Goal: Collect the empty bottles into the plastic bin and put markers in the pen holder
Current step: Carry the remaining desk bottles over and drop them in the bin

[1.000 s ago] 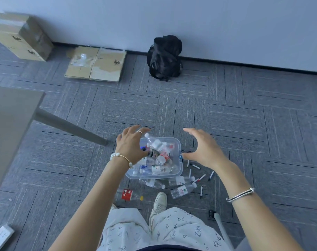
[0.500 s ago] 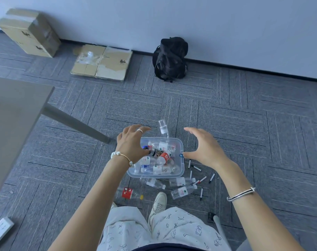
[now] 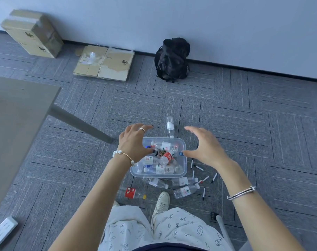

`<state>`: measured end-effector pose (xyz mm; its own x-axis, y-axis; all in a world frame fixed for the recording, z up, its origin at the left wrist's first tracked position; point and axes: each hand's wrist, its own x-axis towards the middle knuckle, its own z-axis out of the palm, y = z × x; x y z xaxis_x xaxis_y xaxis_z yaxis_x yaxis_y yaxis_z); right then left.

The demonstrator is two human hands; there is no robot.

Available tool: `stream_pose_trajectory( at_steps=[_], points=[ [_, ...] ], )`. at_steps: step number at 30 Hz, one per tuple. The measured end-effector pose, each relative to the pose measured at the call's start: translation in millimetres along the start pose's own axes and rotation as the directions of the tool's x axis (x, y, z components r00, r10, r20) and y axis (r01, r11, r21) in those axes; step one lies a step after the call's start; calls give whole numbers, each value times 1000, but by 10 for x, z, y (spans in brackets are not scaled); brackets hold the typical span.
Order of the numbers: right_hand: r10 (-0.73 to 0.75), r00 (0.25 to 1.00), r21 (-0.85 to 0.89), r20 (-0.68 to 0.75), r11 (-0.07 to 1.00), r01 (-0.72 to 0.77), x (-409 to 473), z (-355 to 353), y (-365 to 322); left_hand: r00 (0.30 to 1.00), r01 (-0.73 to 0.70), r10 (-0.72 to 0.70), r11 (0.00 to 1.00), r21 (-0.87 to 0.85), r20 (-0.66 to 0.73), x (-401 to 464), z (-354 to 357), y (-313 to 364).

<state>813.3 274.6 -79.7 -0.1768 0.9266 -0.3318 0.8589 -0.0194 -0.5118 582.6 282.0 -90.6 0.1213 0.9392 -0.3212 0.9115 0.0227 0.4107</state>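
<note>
A clear plastic bin (image 3: 185, 161) sits on the carpet and holds several empty bottles. One clear bottle (image 3: 170, 126) lies on the floor just beyond the bin's far rim. Three more bottles (image 3: 185, 191) lie in front of the bin, and a red-labelled bottle (image 3: 131, 193) lies near my shoe. Several markers (image 3: 198, 167) are scattered right of the bin. My left hand (image 3: 134, 141) hovers over the bin's left side, fingers spread, holding nothing. My right hand (image 3: 204, 146) hovers right of the bin, fingers spread and empty. No pen holder shows.
A grey table (image 3: 18, 127) with a slanted leg fills the left. Cardboard boxes (image 3: 32, 33), flattened cardboard (image 3: 104, 63) and a black backpack (image 3: 172, 59) lie along the far wall. A power strip (image 3: 2, 232) lies at the bottom left. My shoe (image 3: 161, 203) is near the bottles.
A clear bottle that was at the bin's top has gone over the far rim and now lies on the carpet beyond it. Both hands stay spread above the bin.
</note>
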Motion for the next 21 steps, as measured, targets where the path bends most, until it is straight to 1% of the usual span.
stream_pose_trajectory(
  at_steps=[10,15,21],
  points=[
    [4,1000,22,-24,1000,-3,-11,20,-14,1000,-10,10,1000,26,-8,-30,-78,-5],
    [-7,1000,47,-31,999,8,10,-41,27,1000,-15,14,999,39,11,12,-109,72],
    [-14,999,73,-42,997,17,48,-156,125,999,-27,28,998,54,-17,83,-165,206]
  ],
)
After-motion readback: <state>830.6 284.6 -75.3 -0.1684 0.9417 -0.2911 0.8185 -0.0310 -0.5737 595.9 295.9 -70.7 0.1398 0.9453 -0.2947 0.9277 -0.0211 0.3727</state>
